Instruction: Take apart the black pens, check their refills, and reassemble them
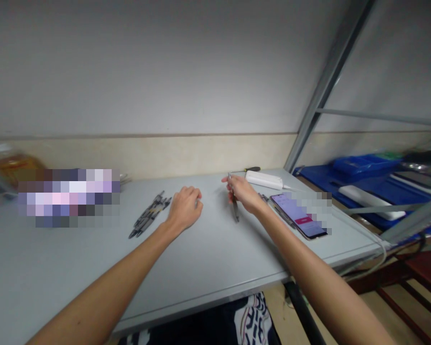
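My right hand (241, 191) grips a grey pen (234, 209) above the table, its lower end slanting down toward me. To the left, my left hand (185, 208) is low over the tabletop with its fingers curled in; whatever they hold, if anything, is hidden. Beside it lies a loose pile of several grey pens (147, 218), partly overlapping one another. More pens (278, 211) lie past my right wrist, along the edge of a phone (298, 218) with a lit screen.
Behind my right hand are a white power strip (264, 180) and a screwdriver (252, 169). A bottle of amber liquid (16, 165) stands at the far left, near a blurred-out patch. A metal post (326, 91) rises at the right, before blue items (366, 167).
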`<state>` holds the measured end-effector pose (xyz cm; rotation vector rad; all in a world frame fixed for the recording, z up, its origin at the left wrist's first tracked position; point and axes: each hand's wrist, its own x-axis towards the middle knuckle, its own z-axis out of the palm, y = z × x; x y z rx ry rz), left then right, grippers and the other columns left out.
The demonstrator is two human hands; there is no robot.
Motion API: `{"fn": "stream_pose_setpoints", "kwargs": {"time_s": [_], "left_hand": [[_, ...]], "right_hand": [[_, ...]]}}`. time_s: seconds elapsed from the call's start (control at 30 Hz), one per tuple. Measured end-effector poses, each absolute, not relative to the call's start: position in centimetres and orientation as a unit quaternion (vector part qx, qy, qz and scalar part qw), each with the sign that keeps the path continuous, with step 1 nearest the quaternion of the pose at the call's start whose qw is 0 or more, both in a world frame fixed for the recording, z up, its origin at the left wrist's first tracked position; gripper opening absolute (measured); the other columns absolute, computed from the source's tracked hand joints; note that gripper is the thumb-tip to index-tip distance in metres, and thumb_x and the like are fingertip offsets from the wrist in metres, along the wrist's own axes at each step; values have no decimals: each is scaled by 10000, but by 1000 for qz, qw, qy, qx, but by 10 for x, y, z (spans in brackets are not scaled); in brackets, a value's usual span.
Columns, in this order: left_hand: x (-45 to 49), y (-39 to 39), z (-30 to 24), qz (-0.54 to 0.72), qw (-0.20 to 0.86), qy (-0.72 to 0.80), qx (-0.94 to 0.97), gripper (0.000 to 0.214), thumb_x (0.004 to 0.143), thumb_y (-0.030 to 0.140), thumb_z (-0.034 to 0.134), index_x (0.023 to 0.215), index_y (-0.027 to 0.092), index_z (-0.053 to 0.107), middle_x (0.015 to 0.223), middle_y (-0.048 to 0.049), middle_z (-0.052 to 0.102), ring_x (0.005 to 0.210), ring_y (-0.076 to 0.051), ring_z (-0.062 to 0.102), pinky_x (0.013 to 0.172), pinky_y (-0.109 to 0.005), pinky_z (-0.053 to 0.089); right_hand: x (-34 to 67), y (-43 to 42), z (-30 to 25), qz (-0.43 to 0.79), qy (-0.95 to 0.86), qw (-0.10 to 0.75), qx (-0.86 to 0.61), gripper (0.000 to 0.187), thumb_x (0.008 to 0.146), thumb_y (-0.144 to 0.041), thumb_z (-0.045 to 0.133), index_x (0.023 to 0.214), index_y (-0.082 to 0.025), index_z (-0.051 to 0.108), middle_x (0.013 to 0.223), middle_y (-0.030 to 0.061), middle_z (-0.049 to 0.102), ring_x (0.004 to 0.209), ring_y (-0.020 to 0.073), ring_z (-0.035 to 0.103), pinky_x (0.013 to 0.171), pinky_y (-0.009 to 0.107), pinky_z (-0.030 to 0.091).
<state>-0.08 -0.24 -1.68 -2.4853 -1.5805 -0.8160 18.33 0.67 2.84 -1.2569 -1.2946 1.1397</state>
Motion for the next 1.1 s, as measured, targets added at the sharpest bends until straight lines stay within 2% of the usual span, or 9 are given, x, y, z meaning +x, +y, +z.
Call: {"fn": "stream_pose_setpoints", "kwargs": {"time_s": [0.07, 0.17, 0.23, 0.33, 0.47, 0.57, 0.77, 0.9, 1.1], "left_hand": [[-1, -2, -19, -261, 28, -505, -822, 134, 731, 138, 442, 795, 180, 552, 854, -77, 589, 885, -232, 508, 778, -347, 398], [-1, -1, -21, -266, 4, -485, -833, 159, 717, 107, 437, 794, 180, 555, 852, -67, 575, 877, -213, 504, 802, -335, 409], [0, -1, -22, -271, 1, -480, -834, 165, 717, 102, 435, 794, 180, 558, 857, -62, 571, 874, -208, 502, 813, -339, 411], [0, -2, -22, -274, -2, -477, -835, 163, 721, 101, 437, 791, 179, 563, 865, -56, 568, 878, -204, 501, 829, -348, 410], [0, -2, -23, -274, -7, -477, -835, 158, 725, 103, 441, 785, 181, 565, 870, -51, 565, 889, -200, 501, 834, -348, 411], [0, -2, -23, -271, -11, -475, -837, 159, 726, 100, 439, 781, 181, 565, 863, -48, 565, 870, -195, 499, 823, -347, 414], [-1, -2, -24, -271, -7, -471, -840, 164, 724, 92, 436, 776, 179, 565, 851, -45, 563, 862, -191, 500, 811, -338, 413], [-1, -2, -25, -261, -8, -470, -843, 161, 725, 95, 434, 772, 180, 563, 837, -40, 563, 846, -190, 500, 797, -335, 412], [-1, -3, -22, -257, -6, -468, -845, 162, 724, 97, 434, 781, 180, 561, 845, -42, 564, 841, -193, 501, 781, -336, 410]], "right_hand": [[188, 7, 19, 319, -641, 397, -574, 65, 735, -216, 492, 735, -185, 550, 519, -11, 491, 450, 132, 484, 464, 243, 350], [197, 5, 12, 117, -733, 241, -625, 137, 763, -204, 484, 689, -159, 590, 645, 97, 614, 657, 199, 579, 602, 277, 385], [203, 1, 9, 43, -742, 153, -651, 191, 790, -228, 463, 770, -134, 629, 791, 153, 648, 774, 229, 592, 660, 293, 389], [215, -4, 8, -33, -734, 72, -675, 269, 812, -261, 444, 879, -104, 651, 914, 182, 635, 901, 271, 557, 714, 334, 390], [241, -4, 7, -73, -745, 43, -661, 317, 806, -373, 493, 942, -150, 673, 1031, 166, 585, 1039, 325, 442, 794, 423, 356], [261, -3, 6, -49, -757, 40, -650, 361, 777, -477, 531, 991, -225, 677, 1075, 134, 548, 1028, 320, 425, 807, 453, 334], [277, -8, 3, -55, -767, 101, -631, 521, 735, -529, 569, 1169, -240, 560, 1116, 119, 527, 1027, 317, 450, 816, 457, 338], [276, -8, 2, -3, -776, 91, -625, 447, 746, -453, 587, 1136, -235, 566, 1080, 102, 557, 1013, 300, 499, 809, 421, 356], [276, -6, 1, -11, -784, 82, -615, 301, 784, -352, 554, 1048, -222, 616, 1053, 94, 580, 1004, 279, 523, 781, 376, 359]]}}
